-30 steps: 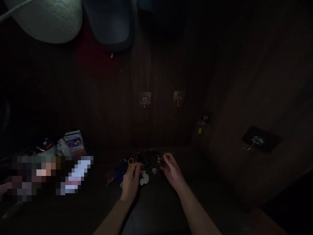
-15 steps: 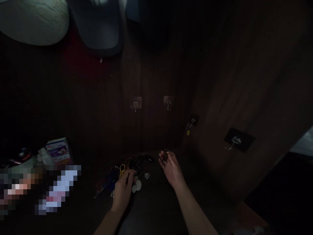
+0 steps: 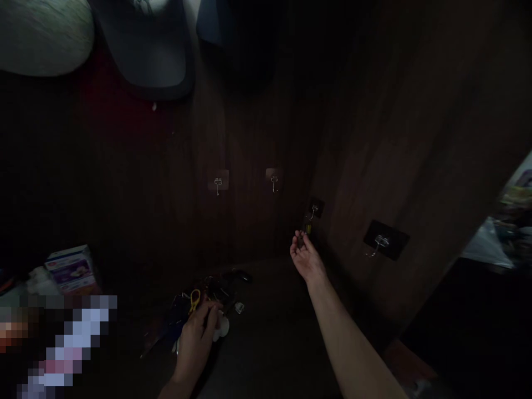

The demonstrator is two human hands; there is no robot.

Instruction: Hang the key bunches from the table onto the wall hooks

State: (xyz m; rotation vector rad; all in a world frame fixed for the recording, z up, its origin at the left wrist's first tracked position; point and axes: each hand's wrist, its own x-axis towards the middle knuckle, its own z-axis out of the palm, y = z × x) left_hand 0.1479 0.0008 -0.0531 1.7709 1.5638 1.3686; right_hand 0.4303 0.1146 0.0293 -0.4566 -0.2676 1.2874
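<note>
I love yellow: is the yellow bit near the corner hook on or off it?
On, it seems: the yellow bit hangs under the corner hook, near the right hand. Darkness hides how it's attached.

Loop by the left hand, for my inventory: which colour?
The loop is yellow, clearest in the head view.

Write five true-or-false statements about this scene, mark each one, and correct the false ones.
1. The left hand is at the pile of small items. True.
2. The right hand appears lower in the picture than the left. False: it appears higher, near the small yellow item.
3. A pale rounded piece shows beside the left hand. True.
4. The purple-and-white box is right of the pile. False: it is left.
5. A dark cap shows at upper left. True.
</note>
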